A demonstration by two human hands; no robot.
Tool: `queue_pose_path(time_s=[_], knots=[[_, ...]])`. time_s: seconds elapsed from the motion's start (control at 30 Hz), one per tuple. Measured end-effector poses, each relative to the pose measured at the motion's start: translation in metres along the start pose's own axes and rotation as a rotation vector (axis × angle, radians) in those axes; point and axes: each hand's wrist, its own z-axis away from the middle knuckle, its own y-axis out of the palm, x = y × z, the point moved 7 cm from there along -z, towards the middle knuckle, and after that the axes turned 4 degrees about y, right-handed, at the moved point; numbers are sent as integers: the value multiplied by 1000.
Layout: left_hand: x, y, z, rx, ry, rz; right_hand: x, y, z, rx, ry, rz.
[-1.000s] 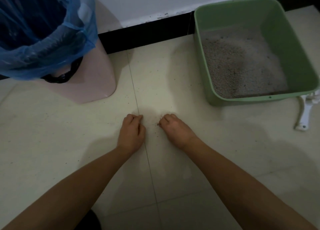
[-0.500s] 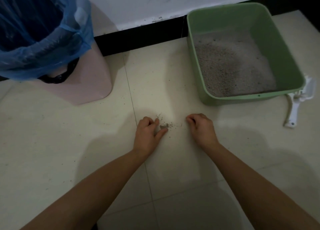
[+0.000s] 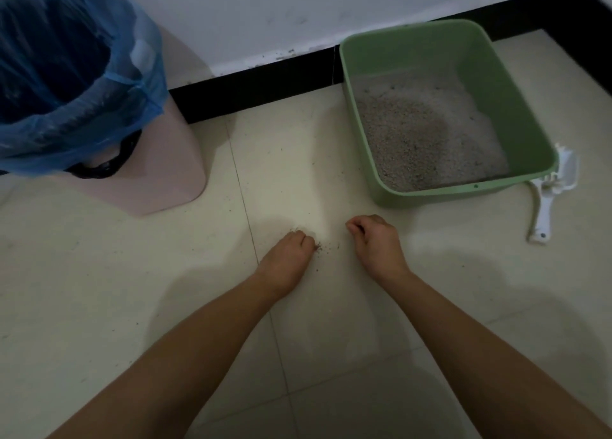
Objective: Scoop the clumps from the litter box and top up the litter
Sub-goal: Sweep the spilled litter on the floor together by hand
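While the left hand is pinching spilled litter grains and the right hand is curling closed, contents indiscernible, hasty sweeping is risking wider scatter.

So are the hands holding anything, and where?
Cannot tell: left hand and right hand curl their fingers on the floor beside spilled litter grains, hiding anything pinched.

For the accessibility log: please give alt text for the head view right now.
Left hand and right hand, fingers curled, rest on a pale tiled floor either side of scattered litter grains. A green litter box with a white scoop beside it sits far right; a pink bin with a blue bag stands far left.
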Motion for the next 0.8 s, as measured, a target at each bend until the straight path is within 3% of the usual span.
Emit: queue_pose_path(time_s=[0.1,0.27,0.43,0.5,0.57,0.7,0.8], knots=[[16,-13,4,67,-90,1,28,-3,-6,-16,-61,-28],[63,-155,12,-550,-267,207,110,-27,-47,-53,-97,-107],[119,-331,74,-1109,-438,155,244,-70,-101,-200,-213,-294],[154,-363,97,-1054,-591,97,305,-73,-117,-218,-273,-428],[190,-372,109,-851,-714,79,359,-65,-125,-147,-325,-526],[235,-348,121,-474,-796,143,411,-12,-123,217,-404,-171],[237,-336,121,-491,-774,192,406,-15,-116,236,-419,-217]])
